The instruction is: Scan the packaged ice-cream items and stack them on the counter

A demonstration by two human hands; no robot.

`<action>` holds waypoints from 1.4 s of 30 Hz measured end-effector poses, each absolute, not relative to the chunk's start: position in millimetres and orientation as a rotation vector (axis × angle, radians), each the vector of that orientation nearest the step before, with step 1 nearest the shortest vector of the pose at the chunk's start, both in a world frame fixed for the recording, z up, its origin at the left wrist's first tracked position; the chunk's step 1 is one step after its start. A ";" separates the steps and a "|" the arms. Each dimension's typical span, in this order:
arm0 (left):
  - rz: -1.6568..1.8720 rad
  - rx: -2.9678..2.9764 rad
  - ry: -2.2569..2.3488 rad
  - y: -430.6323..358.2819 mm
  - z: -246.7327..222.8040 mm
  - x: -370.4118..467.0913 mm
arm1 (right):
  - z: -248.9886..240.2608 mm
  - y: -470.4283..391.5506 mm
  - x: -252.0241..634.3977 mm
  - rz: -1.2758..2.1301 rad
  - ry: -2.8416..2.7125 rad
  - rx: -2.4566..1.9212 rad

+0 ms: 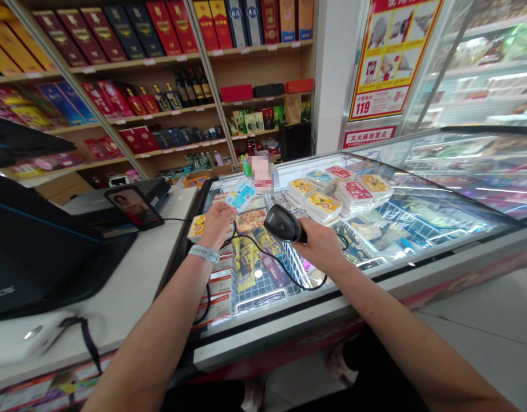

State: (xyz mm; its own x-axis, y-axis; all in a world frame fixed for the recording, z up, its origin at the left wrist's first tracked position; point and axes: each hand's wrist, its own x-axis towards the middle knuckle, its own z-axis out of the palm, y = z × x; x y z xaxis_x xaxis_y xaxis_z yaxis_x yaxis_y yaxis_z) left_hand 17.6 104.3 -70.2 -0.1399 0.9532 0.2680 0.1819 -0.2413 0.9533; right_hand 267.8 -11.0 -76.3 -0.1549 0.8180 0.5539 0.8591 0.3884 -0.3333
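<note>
My right hand point(321, 243) is closed round the handle of a black barcode scanner point(284, 223), whose head points left over the glass freezer top point(263, 306). Between the fingers of my left hand point(220, 222) is the near edge of a flat blue-and-white packet point(241, 195); its print is too small to read. A yellow-and-white packet point(197, 228) lies just left of that hand, partly hidden behind it. Beyond the scanner, stacks of flat packets with yellow, red and blue tops point(325, 205) sit on the glass. The scanner's black cable point(284, 269) loops below both hands.
To the left, a counter point(160, 252) bears a phone point(133, 207) propped upright, a dark screen unit point(35, 246) and a white device point(27, 337). Shelves of boxes and bottles point(160, 63) line the back. Baskets of wrapped goods show through the glass.
</note>
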 end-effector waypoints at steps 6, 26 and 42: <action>1.525 1.709 1.602 94.4 -31.0 -18.7 | -74.8 -12.3 266.6 -0.077 -1.984 -1.406; 0.309 3.000 2.172 37.5 -56.4 -74.7 | -75.6 -12.3 266.3 -0.082 -2.016 -1.442; 0.662 3.099 1.148 97.5 -62.1 78.1 | -73.9 -14.3 266.8 -0.048 -1.901 -1.307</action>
State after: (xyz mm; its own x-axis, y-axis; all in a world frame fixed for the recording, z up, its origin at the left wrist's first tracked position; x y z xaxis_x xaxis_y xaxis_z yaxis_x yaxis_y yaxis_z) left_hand 78.1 97.5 -62.1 0.6948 0.5737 0.4337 0.6629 -0.7447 -0.0769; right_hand 266.8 -14.3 -73.9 -0.1355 0.7650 0.6296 0.7955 0.4628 -0.3911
